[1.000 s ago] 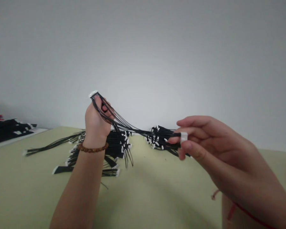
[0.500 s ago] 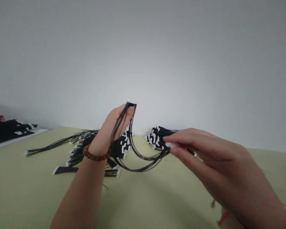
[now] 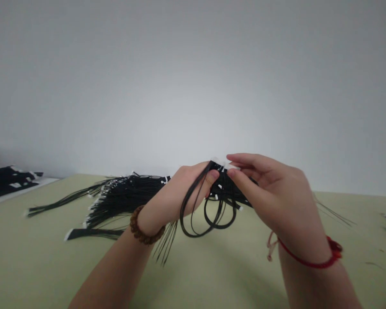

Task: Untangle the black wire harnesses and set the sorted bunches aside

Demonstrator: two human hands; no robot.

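Both hands (image 3: 176, 195) (image 3: 276, 199) pinch looped black wires (image 3: 193, 234).

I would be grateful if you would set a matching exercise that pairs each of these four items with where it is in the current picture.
Items:
1. Bead bracelet
2. Red cord
3. Wire loops
4. Wire bundle

Places:
A. Around the right wrist
B. Lying on the table
C. Around the left wrist
D. Hanging below the left hand and right hand

Right pairs: 1-C, 2-A, 3-D, 4-B.
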